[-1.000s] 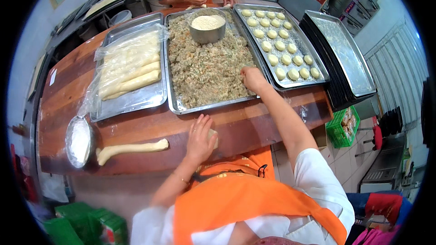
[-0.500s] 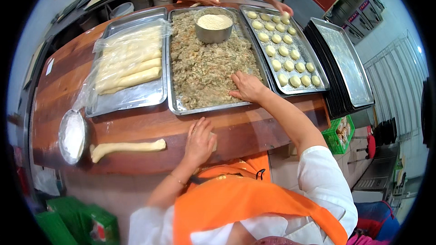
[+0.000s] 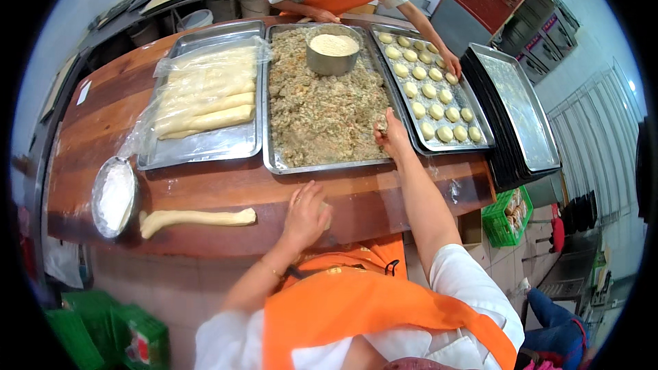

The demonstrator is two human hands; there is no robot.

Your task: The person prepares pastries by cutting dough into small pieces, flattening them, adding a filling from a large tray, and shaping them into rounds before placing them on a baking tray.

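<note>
At the near edge of the wooden table my left hand (image 3: 306,216) curls over a small pale piece of dough (image 3: 327,216), mostly hidden by the fingers. My right hand (image 3: 393,138) is raised over the near right corner of a metal tray (image 3: 322,168) of chopped filling (image 3: 325,113), its fingers closed round a clump of filling (image 3: 382,125). To the left of my left hand lies a dough rope (image 3: 199,218), beside a metal bowl of white flour (image 3: 116,195).
A pot of pale crumbs (image 3: 333,53) sits in the filling. Thick dough rolls (image 3: 205,121) under plastic lie on the left tray. Round dough balls (image 3: 445,134) fill the right tray, where a co-worker's hand (image 3: 450,62) reaches in. Stacked black trays (image 3: 510,154) stand beyond.
My right hand has lifted out of the filling and turned, now with a clump in it. My left hand stays nearly in place. The co-worker's hand has moved nearer along the dough-ball tray.
</note>
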